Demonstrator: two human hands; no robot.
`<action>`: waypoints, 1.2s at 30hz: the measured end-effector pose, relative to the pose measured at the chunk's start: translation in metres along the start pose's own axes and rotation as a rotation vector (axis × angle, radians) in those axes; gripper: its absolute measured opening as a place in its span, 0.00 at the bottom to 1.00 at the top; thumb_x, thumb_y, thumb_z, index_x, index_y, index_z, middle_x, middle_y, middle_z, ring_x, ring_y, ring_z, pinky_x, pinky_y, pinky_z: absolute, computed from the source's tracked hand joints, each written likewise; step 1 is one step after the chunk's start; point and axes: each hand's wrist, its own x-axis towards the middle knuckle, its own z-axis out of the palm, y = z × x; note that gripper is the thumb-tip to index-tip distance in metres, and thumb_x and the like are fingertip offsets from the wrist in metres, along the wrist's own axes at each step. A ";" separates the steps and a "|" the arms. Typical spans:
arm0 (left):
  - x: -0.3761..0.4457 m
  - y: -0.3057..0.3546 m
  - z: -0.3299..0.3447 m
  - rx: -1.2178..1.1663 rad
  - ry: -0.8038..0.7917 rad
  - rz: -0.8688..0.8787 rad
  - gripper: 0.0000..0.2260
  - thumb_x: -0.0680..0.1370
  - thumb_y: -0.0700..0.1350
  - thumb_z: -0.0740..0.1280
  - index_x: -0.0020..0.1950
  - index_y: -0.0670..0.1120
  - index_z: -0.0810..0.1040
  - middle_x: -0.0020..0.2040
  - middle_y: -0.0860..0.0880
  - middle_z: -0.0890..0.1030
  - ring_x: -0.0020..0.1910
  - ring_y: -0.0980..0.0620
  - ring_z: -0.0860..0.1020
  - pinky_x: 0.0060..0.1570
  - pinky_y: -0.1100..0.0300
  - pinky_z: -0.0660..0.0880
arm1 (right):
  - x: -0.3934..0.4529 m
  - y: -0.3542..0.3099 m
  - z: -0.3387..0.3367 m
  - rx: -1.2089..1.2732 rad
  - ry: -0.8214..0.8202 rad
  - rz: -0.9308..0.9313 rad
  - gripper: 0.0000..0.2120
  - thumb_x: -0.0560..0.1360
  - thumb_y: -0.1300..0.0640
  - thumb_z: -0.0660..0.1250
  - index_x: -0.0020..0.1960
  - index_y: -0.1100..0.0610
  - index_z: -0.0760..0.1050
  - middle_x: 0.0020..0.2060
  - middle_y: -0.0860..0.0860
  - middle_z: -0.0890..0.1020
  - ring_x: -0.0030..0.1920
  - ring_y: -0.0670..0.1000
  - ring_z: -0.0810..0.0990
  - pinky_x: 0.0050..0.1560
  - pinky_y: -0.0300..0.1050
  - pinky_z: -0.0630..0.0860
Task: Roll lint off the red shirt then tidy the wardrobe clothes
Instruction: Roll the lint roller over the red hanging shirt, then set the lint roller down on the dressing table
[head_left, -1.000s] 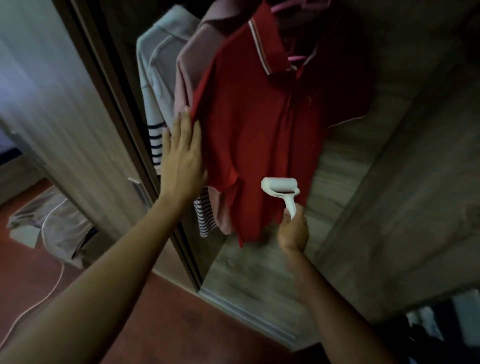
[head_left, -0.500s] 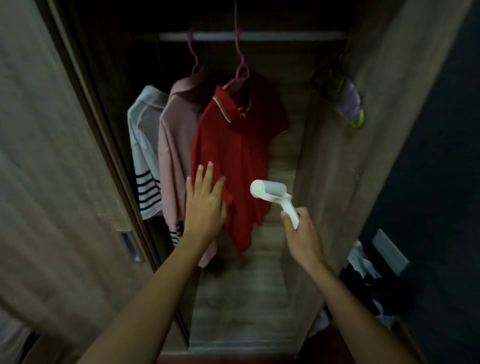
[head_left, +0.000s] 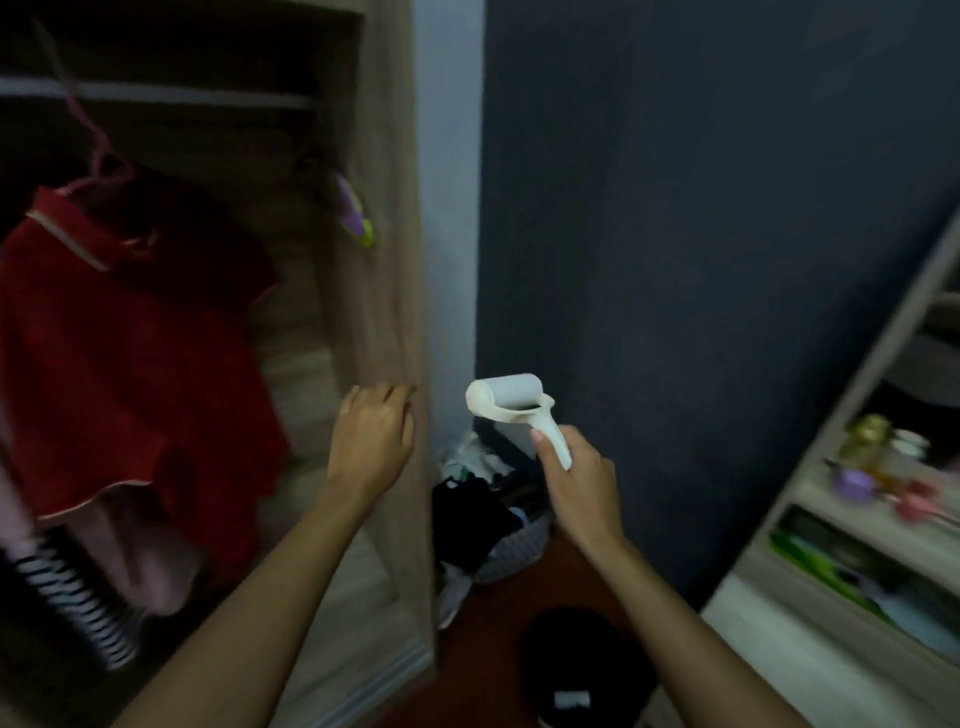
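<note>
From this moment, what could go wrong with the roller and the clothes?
1. The right hand holds the lint roller away from the red shirt, above a basket of clothes. If it dips, the roll may pick up lint from those clothes.
2. The left hand is at the wardrobe side panel, not on the shirt. The loose shirt may swing or slip on its pink hanger.

Laundry basket (head_left: 511, 545) sitting against dark blue wall (head_left: 701, 234), clothes spilling over; shelf unit (head_left: 831, 525) standing right (contents blurred).
</note>
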 end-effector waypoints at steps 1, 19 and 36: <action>0.003 0.021 0.008 -0.034 -0.006 0.022 0.14 0.71 0.39 0.62 0.54 0.41 0.80 0.43 0.41 0.82 0.40 0.40 0.80 0.47 0.50 0.76 | -0.005 0.014 -0.019 -0.013 0.027 0.020 0.13 0.78 0.41 0.58 0.49 0.48 0.75 0.35 0.45 0.80 0.38 0.46 0.79 0.36 0.43 0.73; -0.152 0.407 0.153 -0.418 -0.575 0.014 0.22 0.80 0.48 0.55 0.72 0.42 0.65 0.68 0.42 0.71 0.63 0.42 0.72 0.61 0.50 0.70 | -0.177 0.310 -0.245 -0.253 0.004 0.641 0.11 0.80 0.46 0.58 0.53 0.54 0.67 0.44 0.49 0.77 0.48 0.55 0.80 0.41 0.44 0.67; -0.194 0.446 0.191 -0.286 -0.786 -0.074 0.25 0.81 0.50 0.58 0.75 0.43 0.58 0.76 0.41 0.59 0.73 0.43 0.62 0.68 0.48 0.66 | -0.185 0.389 -0.229 -0.530 -0.202 0.676 0.22 0.81 0.43 0.53 0.64 0.59 0.67 0.54 0.59 0.78 0.54 0.60 0.79 0.51 0.51 0.75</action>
